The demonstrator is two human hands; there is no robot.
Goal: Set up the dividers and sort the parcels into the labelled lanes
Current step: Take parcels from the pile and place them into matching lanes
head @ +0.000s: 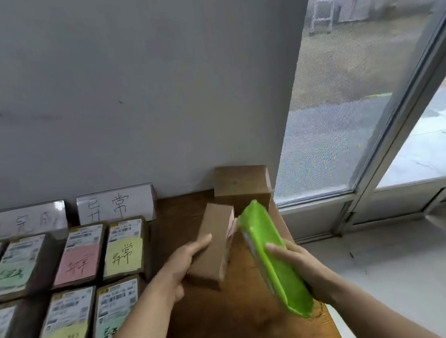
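Now the left hand holds a brown box, tipped up over the wooden surface. The right hand grips a green parcel just beside it. A second box sits behind them by the wall. Sorted parcels with coloured notes lie in rows on the left, in front of white label cards.

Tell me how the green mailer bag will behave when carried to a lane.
Probably soft rather than stiff: the green mailer bag looks bowed along its length in the right hand. Likely light, since one hand holds it tilted up off the table. Its smooth plastic skin could be slippery, so a loose grip may let it slide.
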